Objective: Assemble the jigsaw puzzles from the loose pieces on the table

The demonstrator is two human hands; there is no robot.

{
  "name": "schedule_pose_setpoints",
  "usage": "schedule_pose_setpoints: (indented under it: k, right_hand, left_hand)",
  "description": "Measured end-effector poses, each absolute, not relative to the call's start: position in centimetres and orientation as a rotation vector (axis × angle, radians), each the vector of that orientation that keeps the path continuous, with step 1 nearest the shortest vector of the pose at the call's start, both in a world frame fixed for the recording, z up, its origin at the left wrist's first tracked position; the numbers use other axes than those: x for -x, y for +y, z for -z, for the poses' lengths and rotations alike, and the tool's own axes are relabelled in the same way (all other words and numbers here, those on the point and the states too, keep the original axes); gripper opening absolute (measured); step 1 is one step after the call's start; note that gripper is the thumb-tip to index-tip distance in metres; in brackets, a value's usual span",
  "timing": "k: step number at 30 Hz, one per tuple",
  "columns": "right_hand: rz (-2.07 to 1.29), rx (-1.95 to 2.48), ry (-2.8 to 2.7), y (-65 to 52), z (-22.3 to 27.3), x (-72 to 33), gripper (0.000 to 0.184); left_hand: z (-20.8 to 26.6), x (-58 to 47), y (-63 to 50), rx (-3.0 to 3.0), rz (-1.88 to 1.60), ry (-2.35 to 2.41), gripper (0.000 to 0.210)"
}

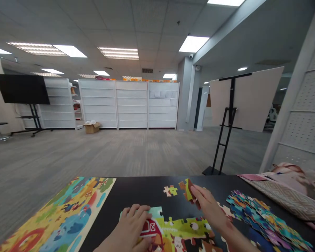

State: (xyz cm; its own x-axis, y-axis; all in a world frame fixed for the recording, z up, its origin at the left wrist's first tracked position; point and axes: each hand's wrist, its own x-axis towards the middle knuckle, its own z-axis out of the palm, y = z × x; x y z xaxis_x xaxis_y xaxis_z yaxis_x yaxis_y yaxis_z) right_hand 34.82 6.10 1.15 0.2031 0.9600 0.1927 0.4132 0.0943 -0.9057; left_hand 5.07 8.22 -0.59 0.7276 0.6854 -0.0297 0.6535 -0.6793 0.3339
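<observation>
My left hand (pixel 133 224) lies flat with fingers spread on the partly joined farm puzzle (pixel 170 229), over a piece with a red barn. Sheep on green grass and a brown-and-white cow show in the joined part. At the puzzle's far right, my right hand (pixel 203 201) pinches a green and brown puzzle piece (pixel 188 190), tilted up off the table. Close to its left lies a loose pale and green puzzle piece (pixel 170 190). Other pieces are partly hidden beneath my right forearm.
A finished-looking colourful picture board (pixel 65 213) covers the table's left side. A heap of blue and multicoloured puzzle pieces (pixel 265 220) lies at right, beside a patterned cloth bag (pixel 286 192). Beyond the black table (pixel 139 185) stand an easel board (pixel 254 99) and white shelves (pixel 131 105).
</observation>
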Motion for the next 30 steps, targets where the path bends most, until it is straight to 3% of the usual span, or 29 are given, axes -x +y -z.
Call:
schedule_pose_setpoints:
  k: [9, 12, 18, 24, 30]
  right_hand:
    - [-1.184, 1.294, -1.141, 5.3, 1.9, -33.5, 0.044]
    - [-1.218, 1.262, -1.235, 4.9, 1.5, -33.3, 0.043]
    - [-1.155, 1.185, -1.372, 4.3, 0.8, -33.5, 0.039]
    - [-1.199, 1.151, -1.443, 4.2, 1.2, -33.1, 0.034]
    - [-1.232, 1.222, -1.472, 4.1, 1.8, -32.9, 0.046]
  left_hand:
    - [-1.1, -9.8, 8.2, -2.741, -0.206, 1.280, 0.018]
    - [-0.4, -11.7, 8.6, -2.665, -0.415, 1.234, 0.016]
    - [3.2, -12.5, 8.7, -2.364, -0.813, 1.012, 0.040]
    - [2.9, -12.0, 8.2, -2.413, -0.867, 0.891, 0.062]
    - [3.2, -12.0, 8.7, -2.607, -0.821, 0.851, 0.064]
